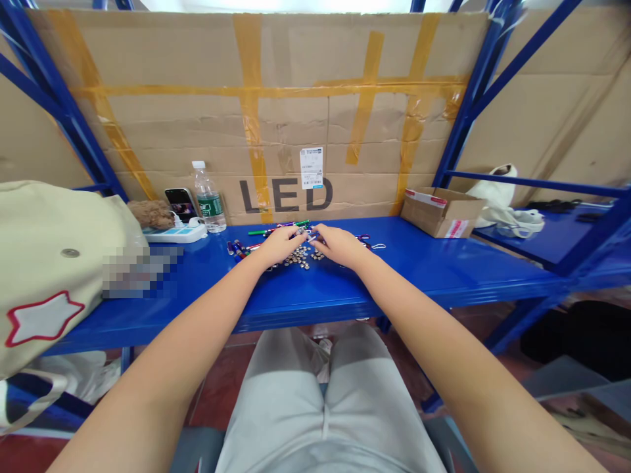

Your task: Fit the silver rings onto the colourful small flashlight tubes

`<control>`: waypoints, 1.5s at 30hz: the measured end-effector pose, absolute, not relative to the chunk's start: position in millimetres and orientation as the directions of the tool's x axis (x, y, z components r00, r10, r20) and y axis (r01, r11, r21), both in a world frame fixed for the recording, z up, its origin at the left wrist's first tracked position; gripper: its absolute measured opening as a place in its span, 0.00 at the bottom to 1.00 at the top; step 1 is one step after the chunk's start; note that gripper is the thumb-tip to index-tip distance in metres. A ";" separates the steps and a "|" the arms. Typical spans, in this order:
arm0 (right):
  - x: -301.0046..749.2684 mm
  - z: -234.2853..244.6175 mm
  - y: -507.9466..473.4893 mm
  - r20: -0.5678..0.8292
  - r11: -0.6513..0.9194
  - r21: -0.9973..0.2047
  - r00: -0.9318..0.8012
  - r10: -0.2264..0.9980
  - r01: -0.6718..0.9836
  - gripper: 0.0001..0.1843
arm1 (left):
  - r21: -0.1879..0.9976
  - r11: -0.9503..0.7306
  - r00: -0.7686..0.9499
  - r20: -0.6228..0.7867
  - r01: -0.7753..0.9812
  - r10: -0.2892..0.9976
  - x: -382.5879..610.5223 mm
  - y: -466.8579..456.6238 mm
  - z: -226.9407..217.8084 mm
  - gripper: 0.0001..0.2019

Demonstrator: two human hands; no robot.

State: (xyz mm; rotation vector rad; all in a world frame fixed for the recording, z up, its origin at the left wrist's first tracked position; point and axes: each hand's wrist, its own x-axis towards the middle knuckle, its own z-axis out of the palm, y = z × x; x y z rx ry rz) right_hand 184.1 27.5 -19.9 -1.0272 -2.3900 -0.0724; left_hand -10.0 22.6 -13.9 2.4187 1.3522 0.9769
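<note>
Both my hands meet over a heap of small silvery metal pieces (pixel 300 257) on the blue shelf (pixel 434 263). My left hand (pixel 280 244) curls its fingers around a small silvery part at its fingertips. My right hand (pixel 339 245) pinches something small and blue next to it, too small to name. Several little coloured pen-like items (pixel 238 248) in blue, red and green lie just behind and left of the heap, and a green one (pixel 256 232) lies farther back.
A taped cardboard sheet marked LED (pixel 286 195) backs the shelf. On the left stand a water bottle (pixel 208 198), a phone (pixel 180 203), a white power strip (pixel 178 234) and a cream bag (pixel 44 263). A small open carton (pixel 440 211) sits right. My knees are below.
</note>
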 end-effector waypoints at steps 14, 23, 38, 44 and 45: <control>173.2 -19.1 10.2 0.313 0.547 0.211 -0.586 0.748 0.810 0.21 | 0.443 -0.565 0.424 0.381 0.696 0.821 -10.7 17.0 -10.4 0.18; 178.6 -17.2 15.0 0.387 0.506 0.085 -0.496 0.777 0.858 0.19 | 0.375 -0.581 0.491 0.313 0.722 0.813 -9.7 15.0 -8.8 0.15; 176.1 -17.1 12.2 0.365 0.532 0.060 -0.515 0.776 0.844 0.21 | 0.639 -0.493 0.329 0.367 0.590 0.870 -15.4 30.0 -19.7 0.17; 199.5 -17.8 32.2 0.450 0.487 -0.194 -0.364 0.816 0.852 0.24 | 0.428 -0.329 0.159 0.385 0.842 0.909 -27.5 57.9 -14.1 0.12; 203.8 -18.9 34.9 0.429 0.462 -0.201 -0.346 0.834 0.864 0.24 | 0.403 -0.295 0.140 0.370 0.866 0.918 -29.8 63.7 -12.8 0.12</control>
